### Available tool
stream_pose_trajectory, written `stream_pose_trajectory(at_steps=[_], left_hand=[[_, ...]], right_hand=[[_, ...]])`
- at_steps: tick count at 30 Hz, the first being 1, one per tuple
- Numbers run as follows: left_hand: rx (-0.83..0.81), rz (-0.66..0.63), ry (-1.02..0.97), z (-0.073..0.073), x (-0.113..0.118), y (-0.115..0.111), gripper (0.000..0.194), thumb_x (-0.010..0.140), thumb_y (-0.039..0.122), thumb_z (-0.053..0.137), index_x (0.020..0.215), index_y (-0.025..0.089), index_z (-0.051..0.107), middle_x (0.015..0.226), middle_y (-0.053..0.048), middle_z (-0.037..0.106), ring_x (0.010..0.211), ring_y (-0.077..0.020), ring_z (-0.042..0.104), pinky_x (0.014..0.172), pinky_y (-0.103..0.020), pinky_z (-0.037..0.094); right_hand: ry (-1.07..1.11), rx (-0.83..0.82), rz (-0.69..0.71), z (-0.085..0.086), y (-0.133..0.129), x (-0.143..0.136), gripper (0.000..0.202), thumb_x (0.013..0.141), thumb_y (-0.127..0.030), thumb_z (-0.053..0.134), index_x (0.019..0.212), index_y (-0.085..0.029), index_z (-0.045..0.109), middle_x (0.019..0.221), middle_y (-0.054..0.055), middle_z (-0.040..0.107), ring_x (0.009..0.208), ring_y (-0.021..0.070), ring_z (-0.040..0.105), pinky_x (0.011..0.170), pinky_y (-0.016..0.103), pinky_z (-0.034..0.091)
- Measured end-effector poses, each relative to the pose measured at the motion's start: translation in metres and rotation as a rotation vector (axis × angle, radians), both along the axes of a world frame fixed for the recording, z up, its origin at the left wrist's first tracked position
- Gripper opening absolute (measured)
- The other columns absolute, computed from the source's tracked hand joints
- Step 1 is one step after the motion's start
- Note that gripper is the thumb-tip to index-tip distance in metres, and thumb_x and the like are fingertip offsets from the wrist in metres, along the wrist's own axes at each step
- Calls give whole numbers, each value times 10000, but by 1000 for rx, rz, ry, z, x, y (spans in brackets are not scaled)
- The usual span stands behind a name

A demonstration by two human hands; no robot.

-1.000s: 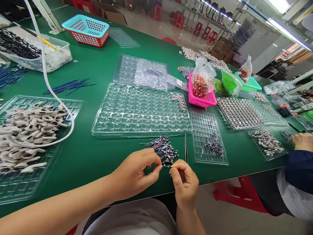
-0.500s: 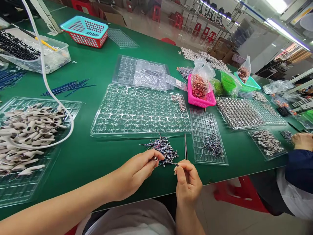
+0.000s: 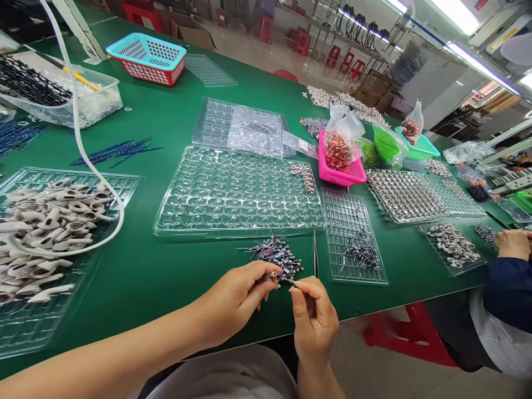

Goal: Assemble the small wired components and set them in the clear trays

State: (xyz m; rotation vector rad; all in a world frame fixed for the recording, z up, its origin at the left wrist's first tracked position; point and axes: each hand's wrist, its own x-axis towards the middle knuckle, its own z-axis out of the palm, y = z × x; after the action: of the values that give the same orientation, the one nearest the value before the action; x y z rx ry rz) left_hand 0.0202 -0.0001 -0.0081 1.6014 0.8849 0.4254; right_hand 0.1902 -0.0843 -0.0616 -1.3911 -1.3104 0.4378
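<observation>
My left hand (image 3: pixel 245 293) is closed around a small pale part (image 3: pixel 273 274), whose round end shows between thumb and forefinger. Close to its right, my right hand (image 3: pixel 313 316) pinches a small dark component (image 3: pixel 293 284) between thumb and fingertip. Just beyond both hands lies a pile of small wired components (image 3: pixel 282 255) on the green table (image 3: pixel 199 266). Tweezers (image 3: pixel 316 255) rest upright in view to the right of the pile. Farther back is a large clear tray (image 3: pixel 236 191) with several pale parts (image 3: pixel 305 176) in its right corner.
At left, a tray (image 3: pixel 133 182) bears many pale shells (image 3: pixel 62 216), with a white cable (image 3: pixel 75 111) looping over it. A pink basket (image 3: pixel 343 176) and a narrow tray (image 3: pixel 332 221) stand right of centre. A co-worker's hand (image 3: pixel 513 244) is at far right.
My left hand has moved slightly right and turned its pale part toward my right hand. My right hand has shifted a little left, so the two held pieces are closer. The view has tilted slightly.
</observation>
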Motion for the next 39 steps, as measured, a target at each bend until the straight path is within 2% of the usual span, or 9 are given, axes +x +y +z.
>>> stream_pose_trajectory(at_steps=[13, 15, 20, 24, 29, 34, 39], left_hand=[[36, 17, -4, -4, -1, 0, 304, 969, 282, 433, 1184, 172, 618, 904, -43, 680, 672, -148, 633, 660, -280, 535], [94, 25, -10, -7, -2, 0, 295, 973, 260, 440, 1191, 187, 626, 931, -44, 683, 694, -146, 635, 669, -271, 536], [370, 10, -35, -15, -4, 1, 308, 974, 168, 436, 1203, 195, 640, 950, -52, 679, 835, -157, 642, 766, -265, 533], [491, -9, -26, -19, -4, 1, 328, 983, 124, 427, 1242, 189, 617, 990, -60, 688, 883, -156, 651, 796, -259, 539], [549, 27, 35, -20, -4, -2, 313, 982, 136, 469, 1280, 159, 560, 1020, -64, 712, 902, -171, 679, 803, -279, 551], [587, 40, 58, -21, -4, -4, 168, 965, 150, 517, 1114, 164, 592, 921, -36, 702, 814, -174, 678, 731, -287, 550], [650, 29, 38, -19, -5, -3, 157, 974, 133, 494, 1089, 165, 596, 880, -30, 680, 780, -167, 662, 684, -273, 537]], right_hand=[[-23, -5, 39, 1, 0, 0, 169, 915, -129, 600, 1030, -247, 635, 894, 13, 636, 785, 137, 608, 647, 245, 487], [-21, -15, 41, 2, 0, 0, 167, 916, -128, 598, 1027, -247, 633, 893, 11, 633, 781, 134, 602, 646, 243, 484], [-21, -21, 36, 2, 0, 0, 156, 921, -123, 587, 1013, -242, 627, 879, 9, 622, 779, 131, 593, 649, 241, 483], [-49, -18, 36, 3, 2, -1, 146, 918, -118, 591, 1001, -233, 624, 881, 7, 631, 788, 125, 602, 674, 240, 492], [-94, -13, 61, 7, 4, -1, 140, 912, -109, 592, 982, -226, 622, 881, 1, 644, 799, 121, 617, 698, 238, 496], [-108, -21, 82, 10, 6, -3, 132, 915, -109, 589, 969, -226, 616, 851, -8, 640, 777, 115, 608, 684, 231, 483], [-116, -34, 91, 10, 7, -3, 120, 911, -106, 587, 937, -221, 610, 825, -17, 626, 746, 107, 586, 672, 228, 463]])
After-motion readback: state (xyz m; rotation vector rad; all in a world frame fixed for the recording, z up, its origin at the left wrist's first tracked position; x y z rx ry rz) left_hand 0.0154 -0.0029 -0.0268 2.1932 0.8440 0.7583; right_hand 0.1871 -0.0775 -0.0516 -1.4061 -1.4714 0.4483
